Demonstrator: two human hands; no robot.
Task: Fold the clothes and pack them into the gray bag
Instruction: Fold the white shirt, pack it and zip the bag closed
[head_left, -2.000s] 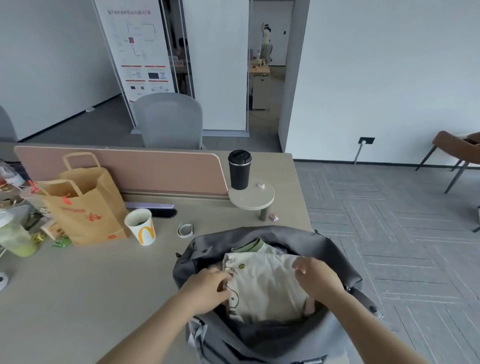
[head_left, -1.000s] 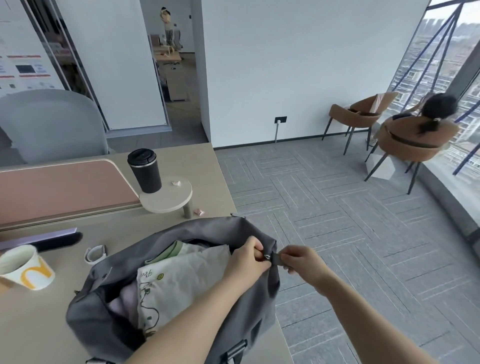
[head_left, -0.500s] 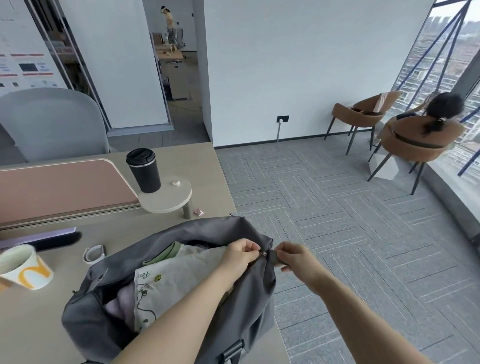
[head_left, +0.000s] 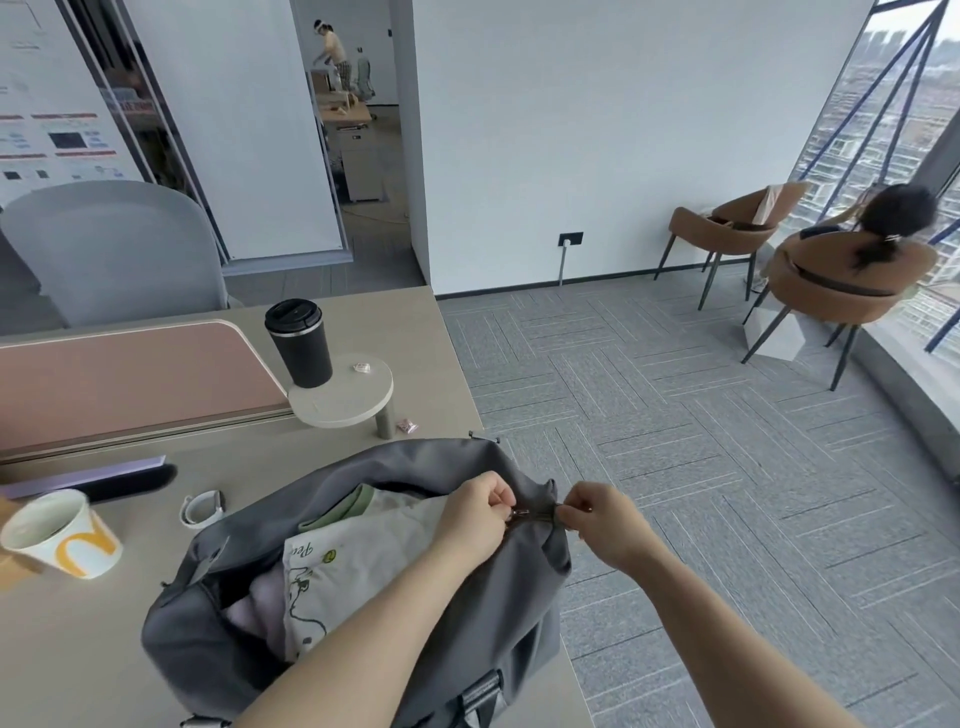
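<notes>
Both folded garments lying inside gray bag at desk corner; packing judged done, closing step in hand. Left hand fingers curling, pinching zipper pull. Right hand fingertips pinching bag end, holding taut. Next: drawing pull leftward along opening, keeping fabric clear.

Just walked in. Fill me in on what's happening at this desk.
A person is closing up a gray fabric bag on the beige desk. The left hand pinches the small zipper pull at the bag's right end, while the right hand pinches the fabric beside it. The bag is mostly unzipped, with a folded cream printed garment showing inside.
</notes>
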